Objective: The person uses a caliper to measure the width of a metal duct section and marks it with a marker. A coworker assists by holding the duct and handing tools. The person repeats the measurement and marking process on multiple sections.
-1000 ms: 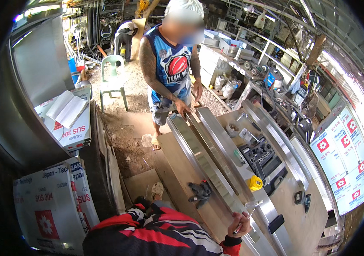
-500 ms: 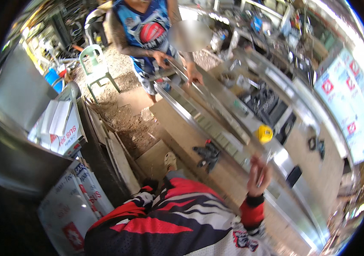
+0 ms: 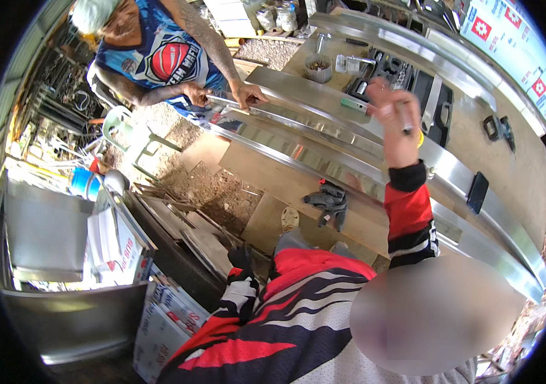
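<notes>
My right hand is raised over the metal pieces on the workbench. A slim, pen-like metallic thing is held in its fingers, the tip pointing toward me. My left hand hangs low by my side in a dark glove, and its fingers are too dark to make out. Across the bench, a co-worker in a blue jersey grips the end of a long shiny metal strip with both hands. Beside it lies a wider metal channel. A dark grey glove rests on the bench's near edge.
A black phone lies on a metal sheet at right. Farther back are an open black tool case, a clear tub and a black clamp-like tool. Boards and wrapped sheets stand at left, near a green chair.
My right hand has risen and moved farther over the bench. The view has shifted, and the co-worker appears farther left, leaning in, still holding the strip.
</notes>
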Demonstrator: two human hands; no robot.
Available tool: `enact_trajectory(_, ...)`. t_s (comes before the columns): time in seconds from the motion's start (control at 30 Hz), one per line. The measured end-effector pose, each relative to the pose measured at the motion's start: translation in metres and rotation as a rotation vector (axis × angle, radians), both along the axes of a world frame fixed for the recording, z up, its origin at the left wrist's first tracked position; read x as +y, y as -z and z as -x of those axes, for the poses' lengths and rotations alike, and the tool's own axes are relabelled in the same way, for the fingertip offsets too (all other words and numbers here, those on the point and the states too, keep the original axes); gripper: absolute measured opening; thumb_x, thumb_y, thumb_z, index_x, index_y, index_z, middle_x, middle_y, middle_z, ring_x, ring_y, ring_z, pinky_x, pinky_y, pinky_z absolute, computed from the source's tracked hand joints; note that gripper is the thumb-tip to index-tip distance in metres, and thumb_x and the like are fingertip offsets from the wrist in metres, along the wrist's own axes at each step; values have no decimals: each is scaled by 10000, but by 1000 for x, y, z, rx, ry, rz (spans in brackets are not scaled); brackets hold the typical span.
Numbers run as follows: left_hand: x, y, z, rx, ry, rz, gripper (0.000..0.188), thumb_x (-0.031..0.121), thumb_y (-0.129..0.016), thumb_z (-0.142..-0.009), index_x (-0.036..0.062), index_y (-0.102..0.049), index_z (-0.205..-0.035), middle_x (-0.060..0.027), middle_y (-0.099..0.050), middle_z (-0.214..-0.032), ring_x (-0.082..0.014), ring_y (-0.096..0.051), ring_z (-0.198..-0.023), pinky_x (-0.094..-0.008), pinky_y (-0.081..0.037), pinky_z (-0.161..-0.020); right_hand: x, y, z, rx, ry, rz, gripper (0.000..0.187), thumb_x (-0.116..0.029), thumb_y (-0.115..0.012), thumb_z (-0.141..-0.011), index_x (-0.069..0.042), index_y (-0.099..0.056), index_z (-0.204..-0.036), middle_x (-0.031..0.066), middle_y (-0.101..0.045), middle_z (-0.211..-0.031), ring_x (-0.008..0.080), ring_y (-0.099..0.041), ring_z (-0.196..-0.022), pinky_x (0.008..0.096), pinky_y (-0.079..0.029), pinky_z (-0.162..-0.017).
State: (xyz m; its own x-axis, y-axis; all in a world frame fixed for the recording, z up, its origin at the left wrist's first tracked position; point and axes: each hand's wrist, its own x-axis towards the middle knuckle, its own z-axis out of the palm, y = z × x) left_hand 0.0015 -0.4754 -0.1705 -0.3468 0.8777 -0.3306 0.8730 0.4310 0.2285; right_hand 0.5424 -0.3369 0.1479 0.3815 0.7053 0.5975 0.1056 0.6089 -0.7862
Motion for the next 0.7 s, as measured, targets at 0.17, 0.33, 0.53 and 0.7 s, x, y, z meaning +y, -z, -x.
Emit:
enact_trajectory(0.17,143,-98,-50,-437,41,-407,332,288,-701,-887,-16,-674,-1018,-220,-668,-1071,-360,-639,-982,-444,-515,-824,-6,42,51,-232,-77,196,209,31,-626,-918,-35,-494,-1066,151,-672,-1251,187,-624,-1077,320,-466,-943)
enact_trajectory(0.33,238,-210,-92,-117,1003,-622,235,255,-748,-762,42,-713,-855,-191,-577,-1342,-404,-528,-1243,-508,-443,-995,12,52,74,-275,11,327,210,17,-624,-918,-30,-509,-1087,159,-691,-1193,223,-650,-996,328,-484,-926)
enact_trajectory(0.53,343,-222,-113,-159,1221,-599,207,234,-745,-692,60,-689,-788,-186,-524,-1411,-437,-426,-1331,-592,-358,-1056,51,57,88,-442,101,584,301,0,-652,-881,-36,-565,-1167,131,-682,-1175,287,-652,-1018,357,-490,-933)
enact_trajectory(0.7,379,-217,-102,-175,1314,-526,201,198,-730,-698,33,-616,-717,-192,-540,-1387,-430,-451,-1310,-581,-387,-1032,75,64,96,-645,136,725,372,10,-693,-811,-27,-557,-1156,149,-664,-1145,393,-600,-1188,445,-484,-985)
